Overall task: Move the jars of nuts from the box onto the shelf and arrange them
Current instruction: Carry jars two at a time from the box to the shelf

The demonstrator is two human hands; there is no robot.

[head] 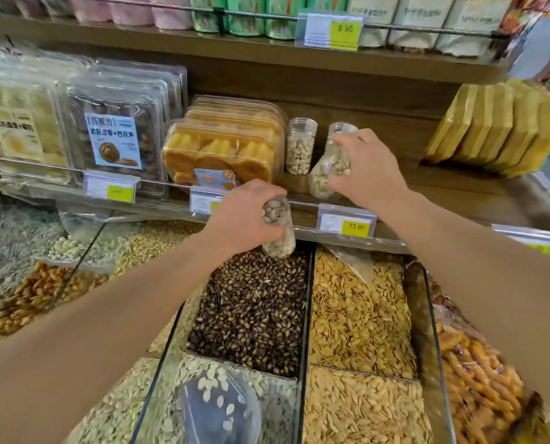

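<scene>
One clear jar of pale nuts (300, 147) stands upright on the wooden shelf (443, 200), beside the orange pastry box. My right hand (368, 169) grips a second jar (326, 174) around its middle, tilted, low over the shelf just right of the standing jar. My left hand (246, 216) holds a third jar (280, 230), tilted with its base down, in front of the shelf rail and above the dark seed bin. The box the jars come from is out of view.
Clear pastry boxes (222, 149) and cookie trays (113, 136) fill the shelf's left; yellow packets (497, 129) lean at its right. A metal rail with price tags (347, 221) edges the shelf. Open bins of seeds (257, 309) lie below, with a plastic scoop (219, 408).
</scene>
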